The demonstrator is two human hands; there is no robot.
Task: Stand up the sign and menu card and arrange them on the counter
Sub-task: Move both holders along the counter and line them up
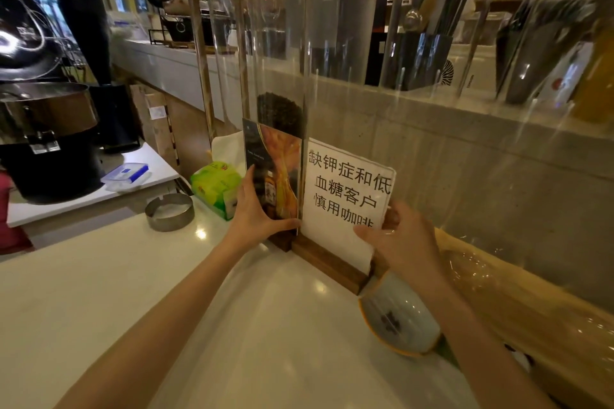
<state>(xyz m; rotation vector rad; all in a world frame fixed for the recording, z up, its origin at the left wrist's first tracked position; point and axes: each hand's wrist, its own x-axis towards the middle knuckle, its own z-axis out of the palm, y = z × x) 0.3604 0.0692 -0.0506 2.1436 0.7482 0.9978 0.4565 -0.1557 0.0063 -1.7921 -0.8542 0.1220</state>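
Note:
A white sign (345,186) with black Chinese characters stands upright in a dark wooden base (327,262) on the pale counter (133,276). Right beside it, to the left, a menu card (272,163) with a dark and orange picture stands upright in its own wooden base. My left hand (257,212) grips the menu card's lower left edge. My right hand (403,239) holds the sign's lower right corner, covering part of the bottom line of text. The two stands touch at an angle.
Behind the stands rise tall clear tubes (329,43) in a wooden rack, one holding coffee beans. A green tissue pack (216,188) and a metal ashtray (169,211) sit to the left. A ceramic bowl (398,319) lies under my right forearm. A black roaster (43,129) stands far left.

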